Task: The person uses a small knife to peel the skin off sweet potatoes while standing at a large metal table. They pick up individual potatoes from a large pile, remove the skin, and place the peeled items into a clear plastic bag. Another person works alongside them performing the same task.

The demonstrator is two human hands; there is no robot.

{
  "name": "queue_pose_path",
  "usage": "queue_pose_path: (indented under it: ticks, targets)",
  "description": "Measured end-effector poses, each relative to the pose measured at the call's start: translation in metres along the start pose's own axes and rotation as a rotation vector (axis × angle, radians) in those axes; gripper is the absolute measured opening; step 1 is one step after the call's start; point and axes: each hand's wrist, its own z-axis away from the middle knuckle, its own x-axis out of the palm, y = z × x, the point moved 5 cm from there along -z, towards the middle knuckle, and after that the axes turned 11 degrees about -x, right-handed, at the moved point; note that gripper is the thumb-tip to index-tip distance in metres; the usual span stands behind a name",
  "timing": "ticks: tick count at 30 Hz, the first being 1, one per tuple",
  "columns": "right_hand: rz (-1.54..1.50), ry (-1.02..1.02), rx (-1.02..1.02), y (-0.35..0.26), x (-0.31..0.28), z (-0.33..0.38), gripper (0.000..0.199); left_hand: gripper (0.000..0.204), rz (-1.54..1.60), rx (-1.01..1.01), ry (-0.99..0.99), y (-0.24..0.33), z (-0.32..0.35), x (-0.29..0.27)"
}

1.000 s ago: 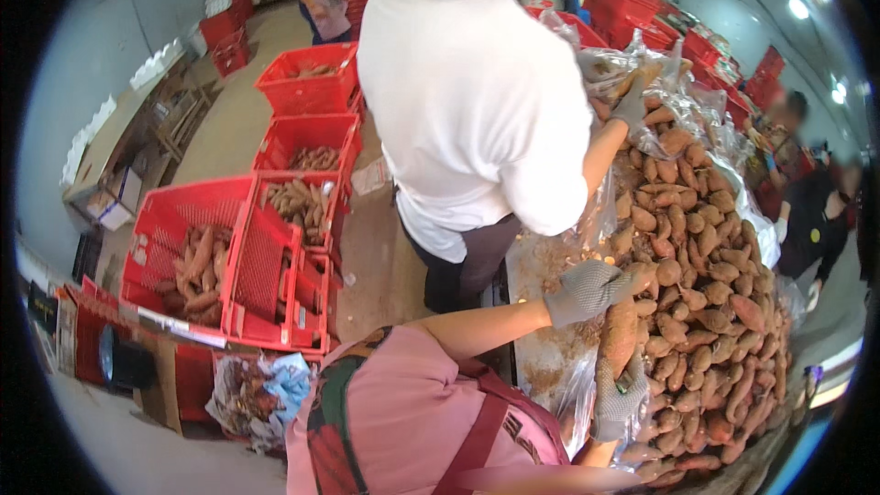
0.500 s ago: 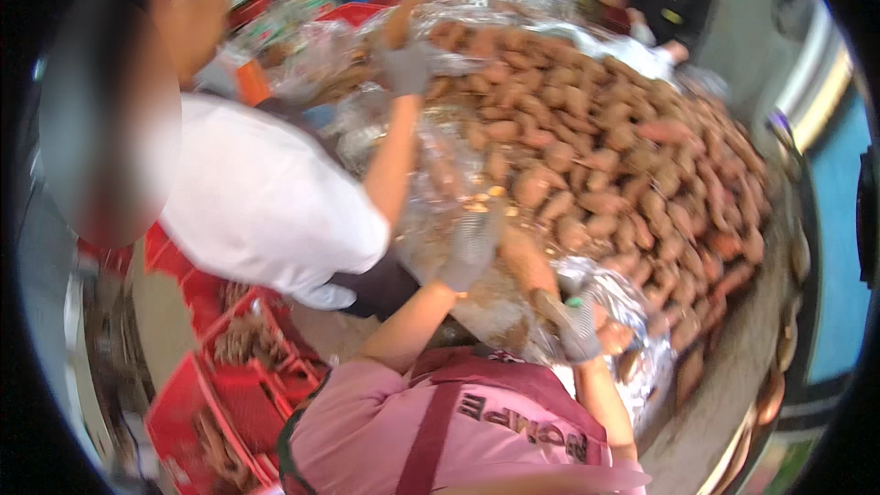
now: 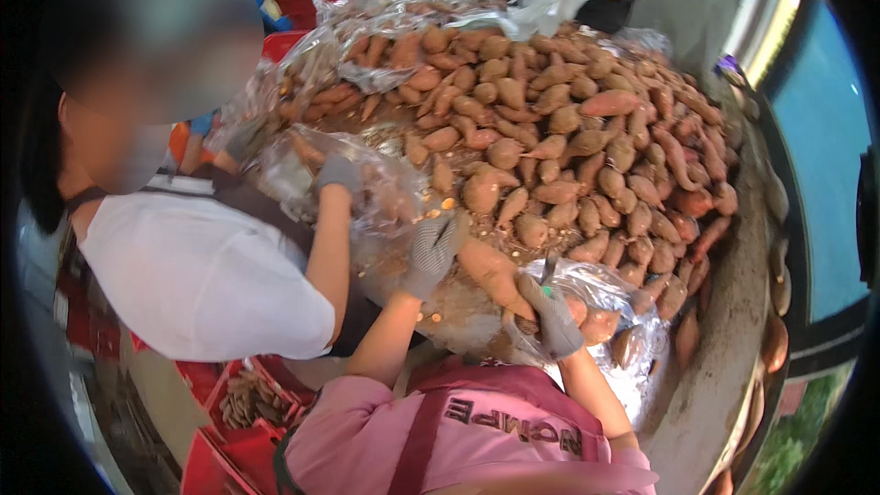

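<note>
A long sweet potato (image 3: 492, 272) lies slanted between my hands. My left hand (image 3: 433, 255), in a grey knitted glove, is closed around its upper end. My right hand (image 3: 552, 319), gloved the same way, is closed on a small knife with a green patch near its handle; the dark blade (image 3: 550, 266) points up and away. The right thumb side is against the potato's lower tip. Beside my right hand, a clear plastic bag (image 3: 596, 282) holds several sweet potatoes. Small orange cut pieces (image 3: 434, 317) are scattered near my left hand.
A large heap of sweet potatoes (image 3: 559, 142) spreads ahead and right. On the left a co-worker in a white shirt (image 3: 206, 275) handles a clear bag (image 3: 367, 179). Red crates (image 3: 240, 458) stand lower left. Another person (image 3: 610, 0) is at the far side with a whitish bag (image 3: 555, 0).
The co-worker's reaching arm has drawn back and now handles a clear bag. The far person's whitish bag is now raised. My hands still hold the sweet potato and knife; the view has shifted.
</note>
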Motion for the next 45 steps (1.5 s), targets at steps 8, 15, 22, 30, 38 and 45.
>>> queue_pose_path:
  ticks: [8, 15, 22, 30, 38, 45]
  targets:
    - [0.432, 0.054, -0.136, -0.016, 0.032, -0.007, 0.029, 0.021, 0.288, -0.127, 0.242, -0.012, -0.002, -0.006]
    - [-0.141, 0.077, 0.09, 0.004, 0.033, -0.007, 0.041, 0.023, 0.232, -0.127, 0.364, -0.073, -0.033, -0.037]
    - [-0.352, 0.203, 0.094, -0.009, 0.026, -0.015, 0.043, 0.022, -0.196, -0.018, 0.161, -0.008, -0.019, -0.025]
    - [0.319, 0.268, -0.253, 0.047, -0.026, -0.016, 0.035, 0.087, -0.287, 0.228, -0.139, 0.039, 0.019, 0.041]
    - [0.392, 0.115, -0.389, -0.027, 0.021, -0.01, 0.057, 0.054, -0.092, -0.121, -0.117, 0.028, 0.028, 0.05]
    - [0.393, 0.001, -0.415, -0.018, 0.024, -0.01, 0.051, 0.032, -0.168, -0.082, -0.039, 0.034, 0.037, 0.042]
